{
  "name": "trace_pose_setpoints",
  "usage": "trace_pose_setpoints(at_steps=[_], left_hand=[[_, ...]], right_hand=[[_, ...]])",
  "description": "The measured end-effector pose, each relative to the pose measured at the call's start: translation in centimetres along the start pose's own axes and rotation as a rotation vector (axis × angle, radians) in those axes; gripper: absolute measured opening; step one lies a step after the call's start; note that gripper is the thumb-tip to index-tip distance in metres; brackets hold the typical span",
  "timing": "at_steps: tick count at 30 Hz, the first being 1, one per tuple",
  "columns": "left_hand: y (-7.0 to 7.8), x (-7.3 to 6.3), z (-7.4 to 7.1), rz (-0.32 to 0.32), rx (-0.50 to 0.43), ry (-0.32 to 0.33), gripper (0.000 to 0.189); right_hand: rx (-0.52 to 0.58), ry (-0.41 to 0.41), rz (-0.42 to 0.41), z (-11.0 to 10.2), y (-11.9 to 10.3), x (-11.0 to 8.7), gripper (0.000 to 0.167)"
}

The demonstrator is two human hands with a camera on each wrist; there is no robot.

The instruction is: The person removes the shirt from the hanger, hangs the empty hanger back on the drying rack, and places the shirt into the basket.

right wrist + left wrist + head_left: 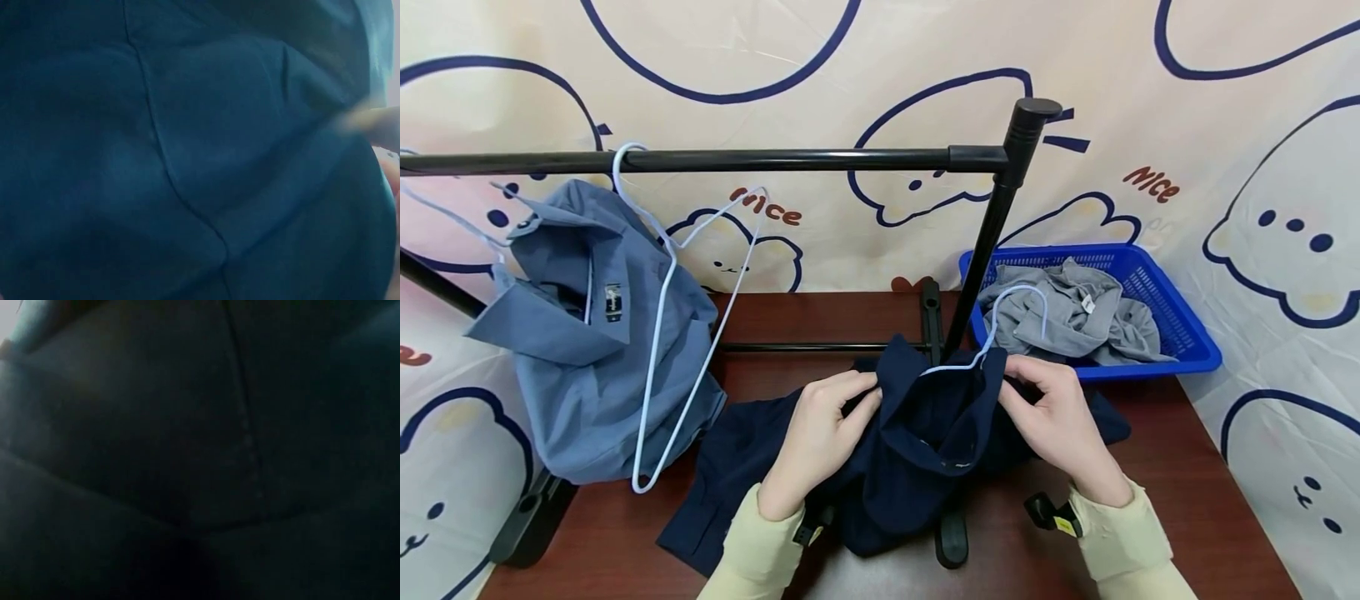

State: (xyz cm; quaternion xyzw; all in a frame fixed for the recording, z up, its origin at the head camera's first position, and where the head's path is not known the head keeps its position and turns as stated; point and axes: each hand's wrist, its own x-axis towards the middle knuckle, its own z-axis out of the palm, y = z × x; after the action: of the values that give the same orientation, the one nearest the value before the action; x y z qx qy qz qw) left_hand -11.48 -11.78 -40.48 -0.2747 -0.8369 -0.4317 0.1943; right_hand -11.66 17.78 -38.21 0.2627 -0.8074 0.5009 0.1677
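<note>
In the head view a navy shirt (917,467) lies bunched on the table, its collar opening facing up. A pale blue hanger (1033,290) sits inside the collar, and only its hook and neck show. My left hand (823,425) pinches the collar's left side between thumb and fingers. On the opposite side, my right hand (1058,417) pinches the cloth by the collar. Dark fabric (187,437) fills the left wrist view, too dim for detail. Seamed blue cloth (187,144) fills the right wrist view, with a blurred fingertip at its right edge.
A black rack (790,160) spans the left and centre. On it hang a blue-grey shirt (617,375) and a bare pale blue hanger (658,333). A blue basket (1195,350) with grey clothing (1067,308) stands at the back right of the brown table (1210,500).
</note>
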Motion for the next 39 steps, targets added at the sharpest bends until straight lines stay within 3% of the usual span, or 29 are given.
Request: trace_pose_setpoints(at_steps=[10, 21, 25, 32, 39], left_hand=[[-0.2, 0.5, 0.2, 0.006, -0.054, -0.057, 0.018], [0.1, 0.9, 0.5, 0.025, -0.095, -0.063, 0.018], [-0.3, 0.8, -0.2, 0.038, -0.093, -0.026, 0.017], [-2.4, 0.2, -3.0, -0.009, -0.069, 0.166, 0.021], [-2.9, -0.2, -4.0, -0.072, -0.070, 0.181, 0.018]], right_hand=[[0.042, -0.039, -0.023, 0.0, 0.5, 0.1, 0.026], [-0.088, 0.074, 0.047, 0.1, 0.5, 0.0, 0.026], [-0.090, 0.109, 0.073, -0.4, 0.8, -0.2, 0.021], [-0.045, 0.289, 0.094, -2.3, 0.5, -0.6, 0.018], [-0.021, 0.357, 0.028, -2.9, 0.4, -0.6, 0.022]])
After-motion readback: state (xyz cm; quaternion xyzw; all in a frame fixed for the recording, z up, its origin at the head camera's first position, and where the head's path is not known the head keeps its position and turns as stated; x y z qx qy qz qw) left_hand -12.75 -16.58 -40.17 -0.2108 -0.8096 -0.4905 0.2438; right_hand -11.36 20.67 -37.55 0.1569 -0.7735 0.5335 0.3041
